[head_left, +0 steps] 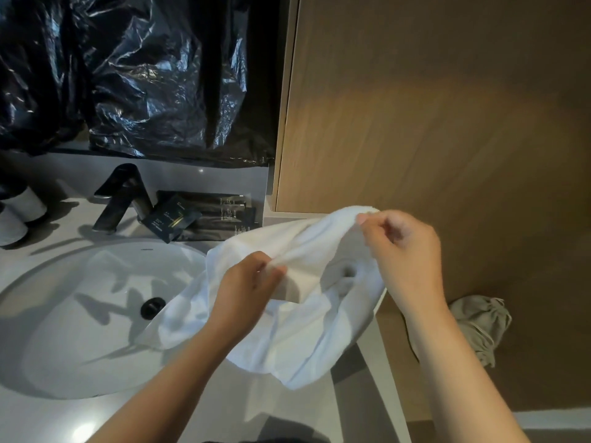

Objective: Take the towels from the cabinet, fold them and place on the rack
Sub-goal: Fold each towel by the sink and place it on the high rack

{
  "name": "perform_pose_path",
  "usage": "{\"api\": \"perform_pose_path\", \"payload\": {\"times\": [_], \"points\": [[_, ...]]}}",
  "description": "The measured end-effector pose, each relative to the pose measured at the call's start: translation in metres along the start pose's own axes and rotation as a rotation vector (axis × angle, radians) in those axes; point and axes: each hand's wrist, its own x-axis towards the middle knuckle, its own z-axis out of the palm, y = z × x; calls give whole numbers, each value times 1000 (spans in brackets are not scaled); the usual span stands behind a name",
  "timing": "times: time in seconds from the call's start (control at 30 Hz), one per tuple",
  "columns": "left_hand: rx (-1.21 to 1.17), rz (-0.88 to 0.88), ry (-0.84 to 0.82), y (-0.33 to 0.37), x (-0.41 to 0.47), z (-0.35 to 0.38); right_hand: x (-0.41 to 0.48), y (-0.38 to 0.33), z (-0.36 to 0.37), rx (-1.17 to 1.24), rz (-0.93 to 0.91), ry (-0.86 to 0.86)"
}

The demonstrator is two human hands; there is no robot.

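A white towel [297,318] hangs crumpled between both hands, above the right end of the vanity counter [224,407]. My left hand [246,289] pinches a fold near the towel's middle. Higher and to the right, my right hand [406,254] pinches its upper edge. The lower part of the towel sags toward the counter and overlaps the sink's right rim. A wooden cabinet door [431,107] fills the wall on the right. No rack is in view.
A white round sink [96,314] with a black drain lies at the left, a dark faucet [121,196] behind it. Dark toiletry packets [204,215] sit by the wall. Black plastic sheeting [128,75] covers the mirror area. A grey drawstring bag [476,327] hangs at lower right.
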Motion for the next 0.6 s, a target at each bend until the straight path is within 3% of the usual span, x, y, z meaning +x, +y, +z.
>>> {"api": "perform_pose_path", "payload": {"times": [0.1,0.23,0.33,0.6], "points": [[-19,12,37,-1,-1,-8,-18,15,-10,-155,66,97],[-55,27,68,0,-7,-14,-40,42,-16,-149,225,23],[-88,31,98,4,-8,-16,-56,58,-17,-13,245,-67],[-52,88,138,16,2,-28,-46,59,-10,50,161,83]]}}
